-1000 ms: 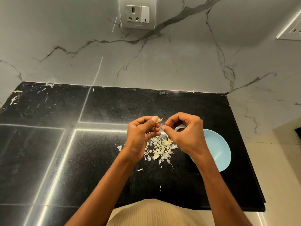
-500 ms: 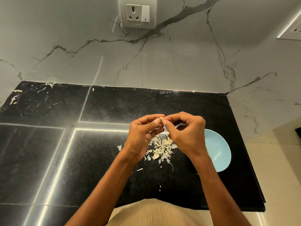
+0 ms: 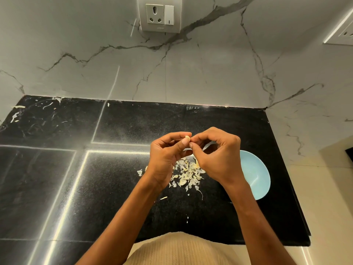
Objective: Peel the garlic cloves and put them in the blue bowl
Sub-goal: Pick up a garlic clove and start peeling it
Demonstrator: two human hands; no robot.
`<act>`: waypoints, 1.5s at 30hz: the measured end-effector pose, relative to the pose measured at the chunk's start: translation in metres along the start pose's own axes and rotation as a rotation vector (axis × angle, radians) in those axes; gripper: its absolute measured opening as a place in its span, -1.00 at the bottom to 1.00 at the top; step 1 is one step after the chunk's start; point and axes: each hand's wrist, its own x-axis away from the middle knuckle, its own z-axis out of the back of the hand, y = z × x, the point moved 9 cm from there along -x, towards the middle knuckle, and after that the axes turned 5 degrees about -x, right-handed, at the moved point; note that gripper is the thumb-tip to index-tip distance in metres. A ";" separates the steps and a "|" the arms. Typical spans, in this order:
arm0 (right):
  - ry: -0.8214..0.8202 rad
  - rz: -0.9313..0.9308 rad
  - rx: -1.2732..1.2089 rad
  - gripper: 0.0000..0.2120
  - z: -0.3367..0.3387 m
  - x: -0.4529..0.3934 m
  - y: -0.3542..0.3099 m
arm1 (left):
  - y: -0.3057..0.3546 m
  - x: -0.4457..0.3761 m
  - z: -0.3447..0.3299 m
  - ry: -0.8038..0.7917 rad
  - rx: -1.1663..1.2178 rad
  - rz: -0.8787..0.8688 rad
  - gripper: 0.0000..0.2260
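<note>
A small pale garlic clove (image 3: 187, 138) is pinched between thumb and forefinger of my left hand (image 3: 165, 159), held above the black counter. My right hand (image 3: 217, 157) meets it from the right, its thumb and fingertips pinching at the clove's end. The blue bowl (image 3: 256, 175) stands on the counter to the right, partly hidden behind my right hand and wrist; the part I see holds nothing. A heap of garlic skins (image 3: 188, 174) lies on the counter below and between my hands.
The black stone counter (image 3: 114, 178) ends at a marble wall (image 3: 191, 73) behind and on the right. A wall socket (image 3: 160, 15) sits high on the wall. A few stray skin flakes (image 3: 163, 197) lie nearer me. Scraps lie at the far left corner (image 3: 17, 115).
My right hand's fingertips have closed in from slightly apart onto the clove held by my left hand. Both hands stay at about the same place above the skins.
</note>
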 end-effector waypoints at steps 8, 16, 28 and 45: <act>0.008 0.151 0.084 -0.92 0.000 0.000 -0.017 | 0.008 0.000 0.002 0.023 0.019 -0.062 -0.80; 0.043 0.222 0.158 -0.94 0.001 0.004 -0.028 | 0.008 0.004 0.000 0.070 0.068 -0.147 -0.86; 0.055 0.212 0.144 -0.94 0.001 0.003 -0.025 | 0.010 0.005 -0.001 0.058 -0.039 -0.183 -0.78; -0.027 -0.059 -0.143 -0.96 0.002 0.000 0.004 | -0.015 0.001 -0.011 -0.133 0.095 0.128 -0.90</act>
